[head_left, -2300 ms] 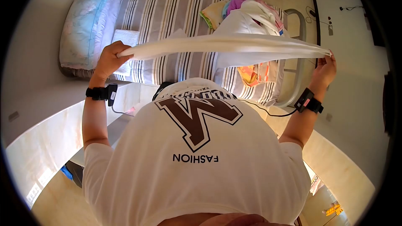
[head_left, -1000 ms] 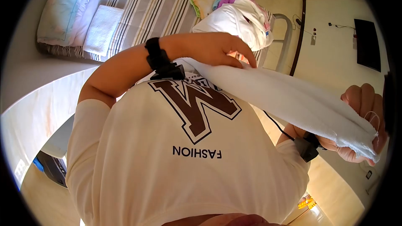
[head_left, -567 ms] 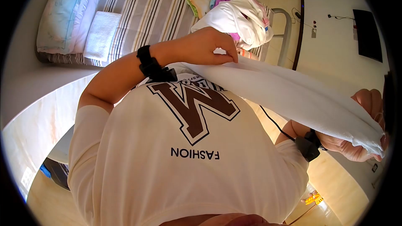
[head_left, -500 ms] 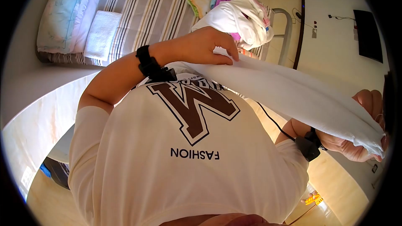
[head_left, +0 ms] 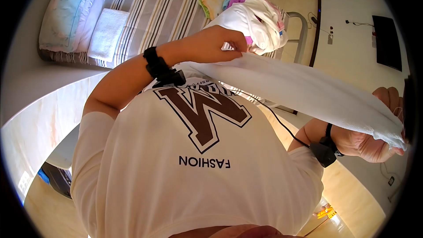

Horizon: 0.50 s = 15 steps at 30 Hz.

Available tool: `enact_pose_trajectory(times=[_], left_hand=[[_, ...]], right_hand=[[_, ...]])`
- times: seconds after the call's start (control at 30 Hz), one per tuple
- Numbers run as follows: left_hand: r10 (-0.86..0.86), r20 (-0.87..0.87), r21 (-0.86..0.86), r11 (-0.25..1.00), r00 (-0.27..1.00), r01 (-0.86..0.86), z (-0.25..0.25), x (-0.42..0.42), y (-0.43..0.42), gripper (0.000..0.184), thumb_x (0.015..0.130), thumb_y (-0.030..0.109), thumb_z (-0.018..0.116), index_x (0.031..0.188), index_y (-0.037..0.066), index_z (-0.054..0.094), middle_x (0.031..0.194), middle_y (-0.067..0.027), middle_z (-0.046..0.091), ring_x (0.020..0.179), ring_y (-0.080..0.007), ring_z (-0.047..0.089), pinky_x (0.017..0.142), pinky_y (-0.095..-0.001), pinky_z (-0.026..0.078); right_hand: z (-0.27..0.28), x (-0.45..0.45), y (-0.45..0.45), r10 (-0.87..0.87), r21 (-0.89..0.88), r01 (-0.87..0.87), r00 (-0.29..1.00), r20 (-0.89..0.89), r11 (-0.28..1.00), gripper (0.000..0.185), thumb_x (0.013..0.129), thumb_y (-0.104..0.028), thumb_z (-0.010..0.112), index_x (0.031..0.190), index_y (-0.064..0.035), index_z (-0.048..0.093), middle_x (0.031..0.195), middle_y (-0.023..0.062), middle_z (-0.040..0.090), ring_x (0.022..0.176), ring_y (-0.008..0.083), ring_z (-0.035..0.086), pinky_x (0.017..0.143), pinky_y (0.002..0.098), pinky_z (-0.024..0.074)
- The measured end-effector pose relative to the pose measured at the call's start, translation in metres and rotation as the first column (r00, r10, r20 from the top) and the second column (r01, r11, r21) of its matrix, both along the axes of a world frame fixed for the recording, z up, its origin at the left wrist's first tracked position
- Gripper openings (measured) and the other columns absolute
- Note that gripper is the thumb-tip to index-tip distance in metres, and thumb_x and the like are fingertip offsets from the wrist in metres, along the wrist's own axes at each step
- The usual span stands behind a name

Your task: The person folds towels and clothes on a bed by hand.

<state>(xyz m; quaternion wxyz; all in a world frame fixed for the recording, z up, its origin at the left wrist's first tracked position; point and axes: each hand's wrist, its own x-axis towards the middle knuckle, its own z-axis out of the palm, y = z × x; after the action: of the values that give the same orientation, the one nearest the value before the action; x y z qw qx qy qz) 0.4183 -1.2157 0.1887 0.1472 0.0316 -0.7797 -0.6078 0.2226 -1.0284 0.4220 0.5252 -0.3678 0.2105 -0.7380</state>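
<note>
A long white towel (head_left: 304, 92) is stretched across the front of my body, sloping down to the right. My left hand (head_left: 218, 46) pinches its upper edge between thumb and fingertips, above the lettered shirt (head_left: 198, 185). At the far right, my right hand (head_left: 363, 143) grips the other end, its fingers partly behind the cloth. Black bands with small boxes sit on both wrists, and a dark cable (head_left: 280, 119) runs to the right one.
Ahead is a bed with a striped sheet (head_left: 150, 13). On it lie a folded white towel (head_left: 109, 33), a pale blue quilt (head_left: 66, 15) and a heap of white and coloured laundry (head_left: 255, 20). A metal bed rail (head_left: 302, 39) stands beside the heap.
My left fingers have closed into a tighter pinch on the towel and risen slightly. My right hand has moved up a little with its end of the towel.
</note>
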Motion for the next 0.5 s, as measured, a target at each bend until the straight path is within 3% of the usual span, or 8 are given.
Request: enact_pose_trajectory(times=[0.17,0.23,0.3,0.37,0.4,0.43,0.47,0.5], left_hand=[[0.05,0.032,0.183,0.982,0.998,-0.055,0.0,0.008,0.002,0.011,0.088,0.003,0.055,0.099,0.004,0.054,0.093,-0.0023,0.058,0.089,-0.012,0.056,0.082,-0.0267,0.044],[0.178,-0.058,0.344,0.927,0.982,-0.148,-0.005,0.007,0.004,0.01,0.088,0.007,0.052,0.098,0.004,0.053,0.085,-0.004,0.057,0.077,-0.0132,0.054,0.075,-0.0271,0.045],[0.209,-0.118,0.335,0.928,0.971,-0.16,-0.01,0.008,0.003,0.01,0.088,0.006,0.052,0.097,0.005,0.053,0.085,-0.003,0.055,0.074,-0.0122,0.05,0.071,-0.0262,0.043],[0.241,-0.178,0.327,0.929,0.954,-0.174,-0.011,0.009,-0.001,0.009,0.087,0.004,0.052,0.096,0.005,0.052,0.085,-0.002,0.052,0.071,-0.0112,0.046,0.067,-0.0253,0.04],[0.234,-0.291,0.217,0.96,0.928,-0.175,-0.009,0.01,-0.005,0.011,0.087,0.004,0.052,0.097,0.006,0.053,0.087,-0.0012,0.052,0.07,-0.0111,0.044,0.066,-0.0251,0.039],[0.212,-0.399,0.103,0.977,0.892,-0.186,-0.005,0.011,-0.008,0.013,0.086,0.003,0.052,0.099,0.007,0.054,0.088,-0.0005,0.051,0.069,-0.0109,0.041,0.064,-0.025,0.038],[0.215,-0.399,0.102,0.976,0.891,-0.19,0.0,0.016,-0.01,0.013,0.086,0.003,0.052,0.099,0.007,0.054,0.088,-0.0005,0.051,0.069,-0.0109,0.041,0.064,-0.025,0.038],[0.179,-0.305,0.126,0.981,0.936,-0.146,0.008,0.024,-0.012,0.017,0.085,-0.002,0.053,0.101,0.006,0.054,0.095,-0.0029,0.05,0.081,-0.0121,0.046,0.074,-0.0252,0.039]], right_hand=[[0.0,-0.012,0.009,-0.115,0.002,0.115,0.993,0.042,0.993,0.036,0.069,-0.01,0.082,0.075,-0.0101,0.046,0.082,-0.0033,0.035,0.077,0.0087,0.034,0.078,0.0192,0.0354],[0.003,-0.019,0.01,-0.139,0.005,0.139,0.99,0.014,0.99,0.035,0.068,-0.01,0.082,0.076,-0.0082,0.048,0.083,-0.0027,0.037,0.078,0.0102,0.036,0.082,0.0245,0.0383],[0.008,-0.03,0.012,-0.146,0.009,0.147,0.989,-0.01,0.989,0.033,0.068,-0.01,0.082,0.077,-0.0064,0.05,0.083,-0.0021,0.039,0.079,0.0116,0.038,0.085,0.0292,0.0407],[0.013,-0.037,0.014,-0.366,0.053,0.415,0.849,-0.382,0.908,0.028,0.07,-0.011,0.08,0.084,-0.0006,0.058,0.088,0.0026,0.052,0.087,0.0179,0.049,0.092,0.0436,0.0428],[0.01,-0.034,0.009,-0.364,0.051,0.412,0.85,-0.381,0.91,0.028,0.07,-0.011,0.08,0.084,-0.0006,0.058,0.088,0.0026,0.052,0.087,0.0179,0.049,0.092,0.0436,0.0428],[0.005,-0.028,0.0,-0.513,-0.039,0.537,0.779,-0.359,0.843,0.021,0.075,-0.011,0.076,0.086,-0.0015,0.061,0.092,0.0059,0.058,0.089,0.0192,0.054,0.09,0.0405,0.0455],[0.001,-0.025,-0.005,-0.648,-0.125,0.648,0.69,-0.322,0.751,0.014,0.08,-0.011,0.072,0.087,-0.0023,0.065,0.096,0.0091,0.065,0.092,0.0205,0.06,0.089,0.0375,0.0481],[0.0,-0.054,0.008,-0.479,-0.079,0.473,0.857,-0.188,0.877,0.016,0.082,-0.012,0.07,0.093,0.0003,0.066,0.1,0.0129,0.067,0.1,0.0271,0.062,0.095,0.0483,0.0446]])
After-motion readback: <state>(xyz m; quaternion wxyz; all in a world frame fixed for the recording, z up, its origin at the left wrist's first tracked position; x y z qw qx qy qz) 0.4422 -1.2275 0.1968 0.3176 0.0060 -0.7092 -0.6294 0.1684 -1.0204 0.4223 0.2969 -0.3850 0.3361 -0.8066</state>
